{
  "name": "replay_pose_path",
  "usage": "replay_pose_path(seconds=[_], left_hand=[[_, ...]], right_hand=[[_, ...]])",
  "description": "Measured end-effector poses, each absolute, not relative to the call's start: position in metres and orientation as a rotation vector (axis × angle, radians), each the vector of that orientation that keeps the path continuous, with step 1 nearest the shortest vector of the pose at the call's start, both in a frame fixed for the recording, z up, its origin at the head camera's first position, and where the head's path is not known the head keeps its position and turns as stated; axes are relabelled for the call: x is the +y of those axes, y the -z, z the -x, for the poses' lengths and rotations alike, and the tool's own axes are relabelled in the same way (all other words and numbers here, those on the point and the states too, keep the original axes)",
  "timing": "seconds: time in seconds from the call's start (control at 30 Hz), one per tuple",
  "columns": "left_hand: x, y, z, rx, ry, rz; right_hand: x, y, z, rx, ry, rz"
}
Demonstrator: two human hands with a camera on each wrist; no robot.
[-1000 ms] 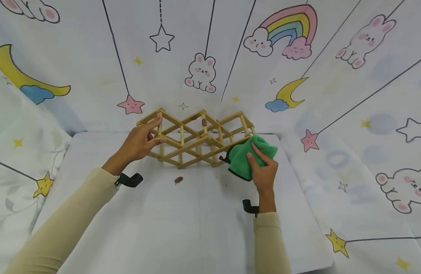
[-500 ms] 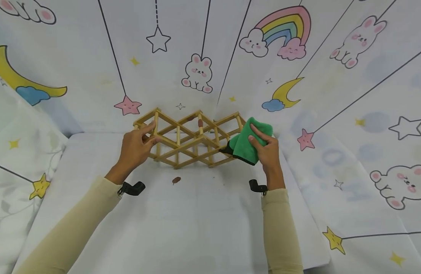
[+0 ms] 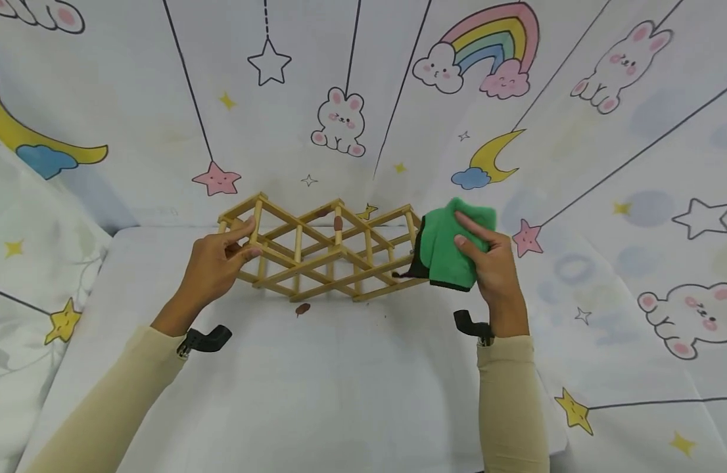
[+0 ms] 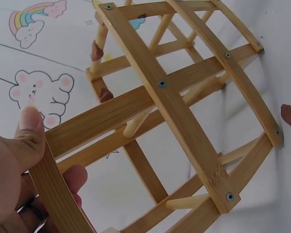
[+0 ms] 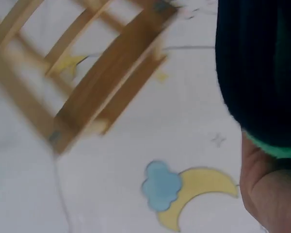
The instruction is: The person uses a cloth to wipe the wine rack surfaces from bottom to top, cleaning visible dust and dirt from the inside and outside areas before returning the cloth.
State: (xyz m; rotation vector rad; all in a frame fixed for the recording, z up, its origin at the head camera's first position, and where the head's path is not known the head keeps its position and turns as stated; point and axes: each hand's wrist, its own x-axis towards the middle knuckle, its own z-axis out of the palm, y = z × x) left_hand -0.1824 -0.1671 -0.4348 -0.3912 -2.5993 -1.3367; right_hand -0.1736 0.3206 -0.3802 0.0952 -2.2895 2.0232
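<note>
Left hand (image 3: 212, 268) pinches the left end of a wooden lattice rack (image 3: 338, 252), while the right hand (image 3: 498, 268) grips a folded green cloth (image 3: 449, 246) just beside the other end. And that rack spans the back of the white table (image 3: 316, 394): pale riveted slats, round pegs, brown spots (image 3: 338, 224) around the middle! Light and stiff, I'd judge, though hinges may fold; best held by an end slat. Over right, the black-edged, fuzzy cloth should be soft, limp, easily bunched anywhere.
</note>
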Motion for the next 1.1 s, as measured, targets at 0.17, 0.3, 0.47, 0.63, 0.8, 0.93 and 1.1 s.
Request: replay_pose_path(seconds=[0.17,0.3,0.47,0.63,0.8,0.93,1.1], left_hand=[[-0.168,0.434,0.180,-2.613,1.336,0.370],[-0.169,0.433,0.180,-2.611,1.337,0.377],[-0.173,0.433,0.179,-2.604,1.323,0.373],[-0.172,0.434,0.182,-2.594,1.328,0.388],[-0.169,0.436,0.185,-2.603,1.321,0.406],[-0.169,0.436,0.185,-2.605,1.326,0.399],[-0.169,0.437,0.185,-2.600,1.332,0.391]], right_hand=[[0.345,0.406,0.183,-2.931,-1.632,0.017],[0.363,0.410,0.179,-3.083,-1.291,0.059],[0.356,0.406,0.184,-2.815,-1.664,-0.017],[0.365,0.413,0.205,-3.067,-1.472,-0.049],[0.391,0.399,0.214,-3.289,-0.909,-0.018],[0.386,0.387,0.221,-3.078,-1.284,0.069],[0.381,0.407,0.241,-3.002,-1.623,0.042]])
